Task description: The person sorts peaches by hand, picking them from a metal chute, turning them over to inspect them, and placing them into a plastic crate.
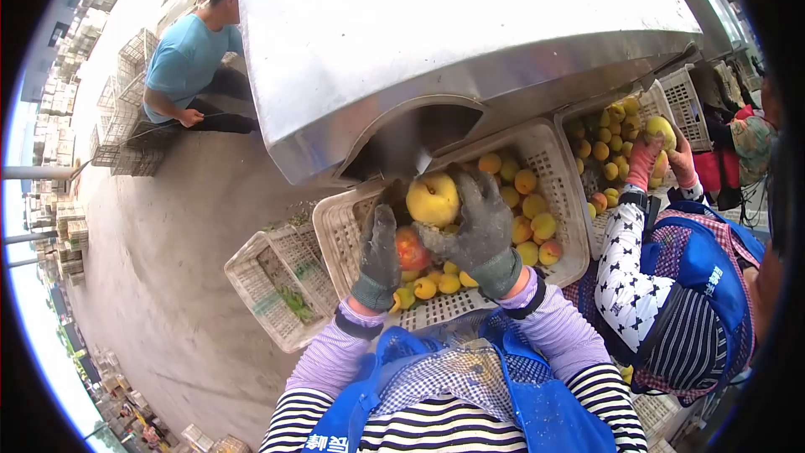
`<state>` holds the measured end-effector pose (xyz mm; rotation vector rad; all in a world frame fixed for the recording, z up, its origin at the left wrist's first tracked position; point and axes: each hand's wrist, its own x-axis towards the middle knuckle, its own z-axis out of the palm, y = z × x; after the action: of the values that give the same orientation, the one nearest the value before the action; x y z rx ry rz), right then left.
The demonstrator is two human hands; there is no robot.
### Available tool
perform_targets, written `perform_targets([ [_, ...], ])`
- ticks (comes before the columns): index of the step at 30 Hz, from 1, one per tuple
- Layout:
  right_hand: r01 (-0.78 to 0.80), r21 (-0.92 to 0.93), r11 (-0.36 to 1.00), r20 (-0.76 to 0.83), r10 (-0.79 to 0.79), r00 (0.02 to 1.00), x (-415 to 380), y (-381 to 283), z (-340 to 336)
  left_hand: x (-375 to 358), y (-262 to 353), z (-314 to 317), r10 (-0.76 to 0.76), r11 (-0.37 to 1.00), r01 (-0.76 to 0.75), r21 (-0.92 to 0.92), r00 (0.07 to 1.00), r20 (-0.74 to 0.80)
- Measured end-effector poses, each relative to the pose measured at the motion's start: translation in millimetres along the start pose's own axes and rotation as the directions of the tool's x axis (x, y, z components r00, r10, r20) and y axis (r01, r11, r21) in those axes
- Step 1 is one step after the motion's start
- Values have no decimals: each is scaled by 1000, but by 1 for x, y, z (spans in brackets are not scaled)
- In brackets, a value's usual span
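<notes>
Item, centre view: my right hand (480,231), grey-gloved, fingers curled around a yellow peach (433,199) held above the white crate (560,169). My left hand (380,256), at eight o'clock from that fruit, fingers closed against a red peach (411,249). Loose peaches (526,210) at three o'clock. A co-worker's pink-gloved hands (662,159) hold another fruit at two o'clock.

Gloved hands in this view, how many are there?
4: the grey-gloved left hand on a reddish peach, the grey-gloved right hand holding a yellow peach, and a neighbour's two pink-gloved hands at right.
</notes>
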<state>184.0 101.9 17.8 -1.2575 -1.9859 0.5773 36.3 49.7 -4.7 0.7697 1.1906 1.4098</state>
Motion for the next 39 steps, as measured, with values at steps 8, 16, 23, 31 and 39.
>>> perform_targets([
  [8, 149, -210, 966, -117, -177, 977, 73, 28, 73, -1, -27, -38, -45, 999, 39, -35, 982, -181],
  [16, 103, 134, 986, 129, -121, 984, 19, -4, 20, -2, -24, -47, -97, 992, 92, 89, 994, 51],
  [23, 78, 52, 996, 286, -90, 954, -11, 6, 12, -14, -5, -1, -102, 988, 105, -117, 994, 34],
  [31, 75, 27, 997, 172, -78, 982, 0, -14, 8, -2, -6, -22, 196, 776, -314, 547, 944, 264],
  [39, 107, -43, 993, -80, -110, 991, 74, 22, 67, 3, -71, -73, -526, 814, 473, -338, 846, -83],
])
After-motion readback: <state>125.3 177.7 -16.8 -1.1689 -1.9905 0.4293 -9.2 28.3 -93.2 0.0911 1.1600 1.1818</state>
